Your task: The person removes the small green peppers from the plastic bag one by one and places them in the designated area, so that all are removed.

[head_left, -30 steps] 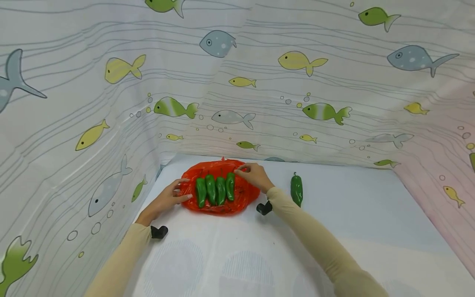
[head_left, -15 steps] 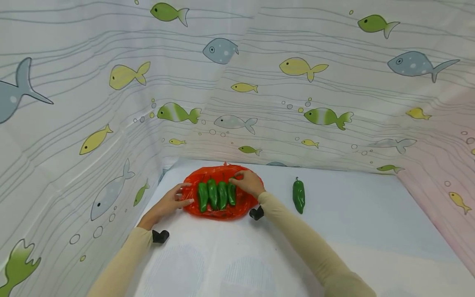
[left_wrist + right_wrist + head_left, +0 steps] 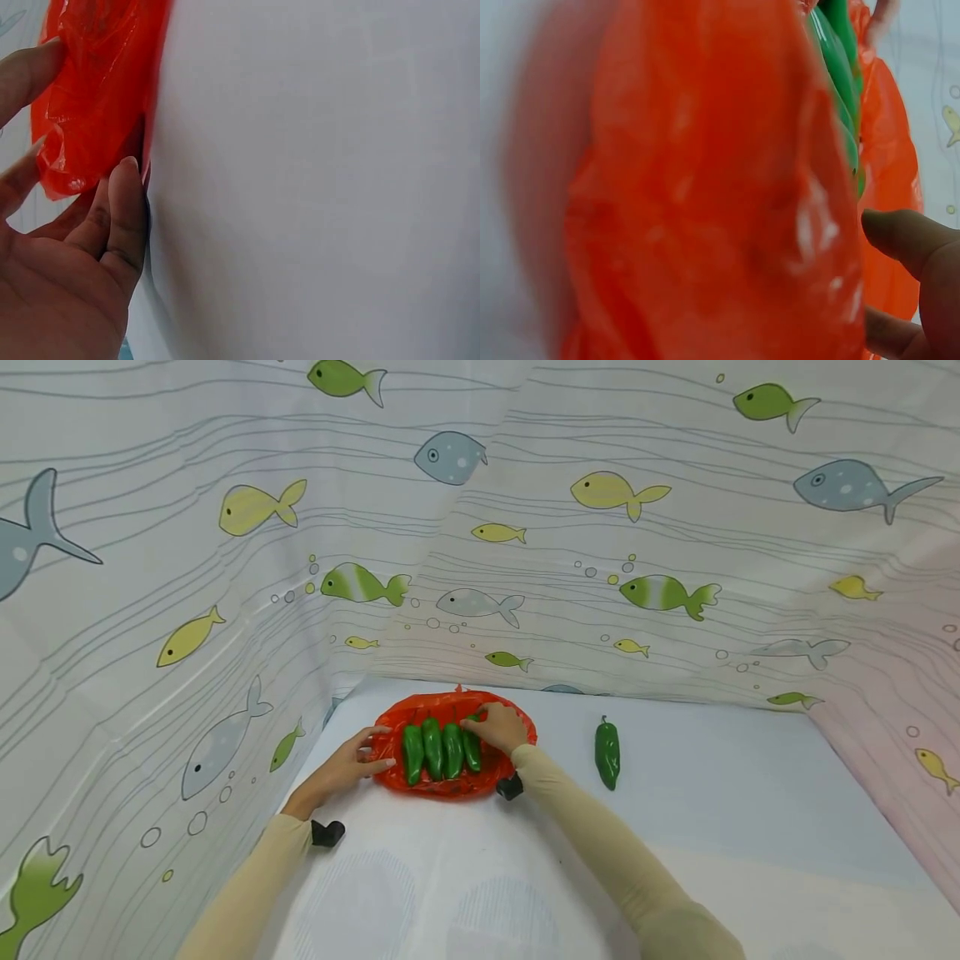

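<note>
The right hand (image 3: 502, 727) was bent about the stem end of the rightmost long green pepper (image 3: 471, 750), thumb and finger to either side of it in a narrow hold; how firmly they pressed could not be told, since red plastic hid the contact from the right wrist camera. That pepper lay on the crumpled red plastic bag (image 3: 392, 747), last in a row with three other long green peppers (image 3: 432, 750), while a fifth green pepper (image 3: 608, 756) lay on the white cloth (image 3: 697, 785), well apart. The left hand (image 3: 352, 764) had its fingers spread wide at the bag's left edge, fingertips against the plastic, pinching no pepper. The likeliest trouble was the glossy skin slipping from so small a hold at one end, letting the pepper roll or swing into its close neighbour and skew the row. The thin plastic could also have caught on a fingertip or the black wrist camera (image 3: 510, 787), and with the left hand bracing only lightly, a tug there might have dragged everything lying on it.
</note>
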A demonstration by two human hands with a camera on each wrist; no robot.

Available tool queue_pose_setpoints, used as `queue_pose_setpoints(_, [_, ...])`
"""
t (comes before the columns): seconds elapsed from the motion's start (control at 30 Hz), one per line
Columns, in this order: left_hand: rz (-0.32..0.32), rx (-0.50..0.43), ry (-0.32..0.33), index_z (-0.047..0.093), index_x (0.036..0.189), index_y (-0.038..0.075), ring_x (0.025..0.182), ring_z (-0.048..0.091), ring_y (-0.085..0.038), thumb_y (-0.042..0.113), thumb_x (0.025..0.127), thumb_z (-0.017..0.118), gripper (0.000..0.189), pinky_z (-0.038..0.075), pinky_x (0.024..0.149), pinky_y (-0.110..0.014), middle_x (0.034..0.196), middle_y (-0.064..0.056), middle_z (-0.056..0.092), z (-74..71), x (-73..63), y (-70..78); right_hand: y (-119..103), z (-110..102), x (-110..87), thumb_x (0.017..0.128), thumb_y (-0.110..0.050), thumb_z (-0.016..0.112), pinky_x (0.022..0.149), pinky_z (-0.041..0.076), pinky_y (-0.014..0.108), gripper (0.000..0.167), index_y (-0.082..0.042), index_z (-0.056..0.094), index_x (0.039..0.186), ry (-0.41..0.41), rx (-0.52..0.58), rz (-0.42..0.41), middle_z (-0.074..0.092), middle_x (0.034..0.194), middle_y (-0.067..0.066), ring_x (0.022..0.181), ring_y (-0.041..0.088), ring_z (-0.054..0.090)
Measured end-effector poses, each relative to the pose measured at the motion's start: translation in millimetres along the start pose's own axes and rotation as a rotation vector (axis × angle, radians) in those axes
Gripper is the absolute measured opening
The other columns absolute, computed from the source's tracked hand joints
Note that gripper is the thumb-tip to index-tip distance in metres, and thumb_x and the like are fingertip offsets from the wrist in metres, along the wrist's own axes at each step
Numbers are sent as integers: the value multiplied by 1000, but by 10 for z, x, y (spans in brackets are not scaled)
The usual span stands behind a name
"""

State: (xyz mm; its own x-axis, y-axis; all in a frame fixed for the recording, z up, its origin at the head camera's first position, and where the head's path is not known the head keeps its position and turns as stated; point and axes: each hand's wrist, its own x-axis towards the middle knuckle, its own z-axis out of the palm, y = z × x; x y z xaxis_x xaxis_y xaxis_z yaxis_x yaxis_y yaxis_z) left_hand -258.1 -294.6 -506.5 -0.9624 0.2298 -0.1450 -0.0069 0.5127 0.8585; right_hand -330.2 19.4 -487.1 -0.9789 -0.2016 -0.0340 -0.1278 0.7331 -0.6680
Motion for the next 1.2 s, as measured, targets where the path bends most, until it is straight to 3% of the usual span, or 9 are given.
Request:
queue_pose_setpoints(0.2, [-15, 11, 5, 42, 151, 20, 108, 56, -34, 36, 94, 77, 69, 51, 82, -38, 137, -17, 49, 0, -6, 5, -29, 1, 31, 91, -45, 76, 84, 53, 42, 52, -6, 68, 125, -15, -24, 45, 73, 106, 5, 93, 23, 65])
queue_pose_setpoints(0.5, [-10, 5, 0, 41, 152, 20, 114, 55, -37, 35, 95, 76, 68, 51, 84, -39, 140, -18, 48, -8, -7, -1, -19, 11, 93, 91, -45, 72, 85, 52, 45, 46, -12, 71, 124, -76, -67, 33, 71, 108, 4, 93, 22, 64])
queue_pose_setpoints(0.73, [-25, -9, 2, 41, 152, 21, 111, 57, -36, 35, 94, 76, 69, 51, 84, -38, 138, -18, 48, -2, -18, 14, -31, 4, 90, 90, -46, 77, 82, 53, 43, 44, -11, 72, 117, -73, -82, 35, 72, 103, 3, 90, 21, 64])
queue_pose_setpoints(0.9, [-3, -17, -1, 42, 152, 19, 106, 58, -34, 33, 94, 77, 69, 52, 82, -38, 135, -19, 49, 6, -7, -1, -37, -40, 62, 90, -39, 76, 71, 52, 35, 36, -8, 72, 108, -89, 17, 30, 70, 94, 4, 80, 20, 63])
queue_pose_setpoints(1.07, [-9, -12, 1, 42, 152, 20, 110, 58, -35, 33, 95, 77, 68, 52, 84, -39, 137, -18, 49, 1, 6, -22, -20, -64, 62, 95, -35, 72, 58, 50, 29, 33, -6, 69, 110, -138, 138, 50, 67, 90, 5, 68, 17, 61])
queue_pose_setpoints(1.2, [-16, 0, 8, 41, 152, 21, 112, 57, -36, 32, 96, 75, 67, 52, 84, -39, 139, -18, 49, -1, 8, -30, -25, -80, 52, 95, -35, 71, 55, 49, 29, 34, -7, 67, 113, -151, 153, 57, 66, 93, 6, 69, 18, 60])
